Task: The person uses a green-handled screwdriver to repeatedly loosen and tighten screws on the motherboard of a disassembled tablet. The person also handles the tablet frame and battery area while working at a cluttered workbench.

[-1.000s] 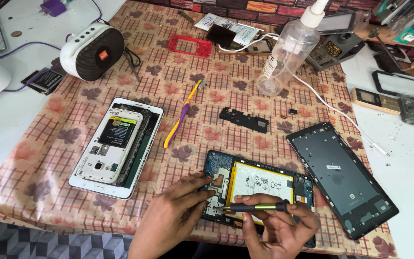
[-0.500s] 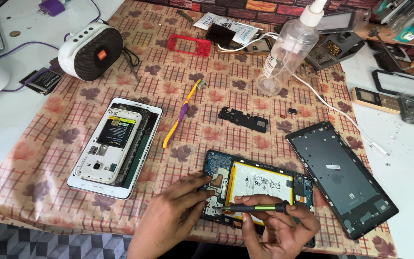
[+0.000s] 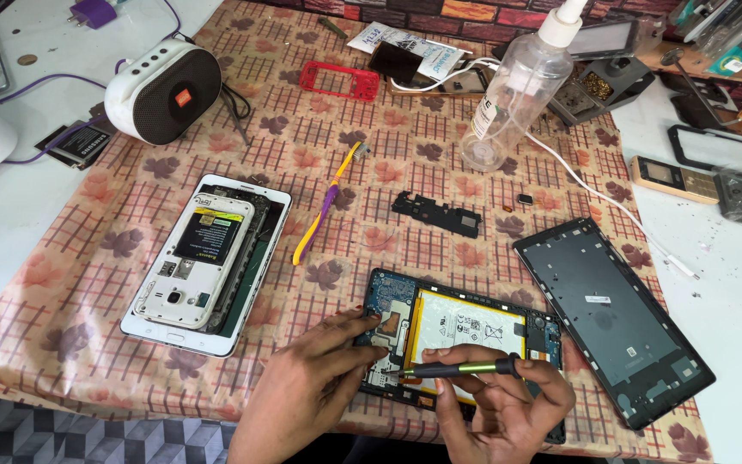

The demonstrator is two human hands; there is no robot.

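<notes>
Working on an opened phone [image 3: 465,344] with a screwdriver [image 3: 461,369] at the near edge of a checked tablecloth [image 3: 88,258].

Pinched in the right hand [image 3: 508,412], fingers closed around the dark and green shaft, lying almost level with the tip pointing left onto the circuit board beside the pale battery. Resting on the phone's left end, the left hand [image 3: 315,387], fingers spread and loosely bent, pressing the frame down, gripping nothing. Lying just right of the phone, a dark back cover [image 3: 611,318], tilted. Further left, a white tablet [image 3: 208,266] face down with a smaller white phone stacked on it. Beyond, a yellow and purple toothbrush [image 3: 324,206], a clear spray bottle [image 3: 513,90] standing upright, and a white speaker [image 3: 161,90].
</notes>
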